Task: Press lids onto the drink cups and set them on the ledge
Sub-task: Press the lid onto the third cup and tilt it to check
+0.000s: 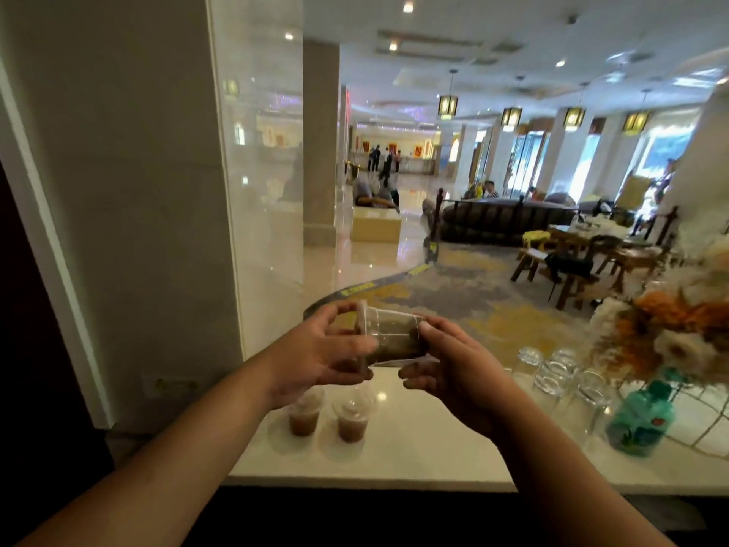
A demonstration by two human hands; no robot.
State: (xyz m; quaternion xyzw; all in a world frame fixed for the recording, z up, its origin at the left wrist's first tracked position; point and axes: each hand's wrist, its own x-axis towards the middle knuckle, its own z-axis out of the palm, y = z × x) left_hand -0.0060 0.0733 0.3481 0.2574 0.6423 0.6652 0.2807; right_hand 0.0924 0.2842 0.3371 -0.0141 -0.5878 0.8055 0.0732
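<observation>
I hold a clear plastic drink cup [394,334] with brown drink, tipped on its side above the white ledge [426,448]. Its lid end points left. My left hand [327,349] wraps the lid end, with the thumb on top and fingers below. My right hand [445,357] grips the cup's base end. Two more cups of brown drink with clear domed lids, the left cup [304,413] and the right cup [352,418], stand upright on the ledge just below my left hand.
Several upturned clear glasses [560,375] stand on the ledge at the right. A green plastic bottle [641,422] and a flower arrangement [678,329] sit further right. A pillar and glass panel [260,171] rise at the left; a lobby lies beyond.
</observation>
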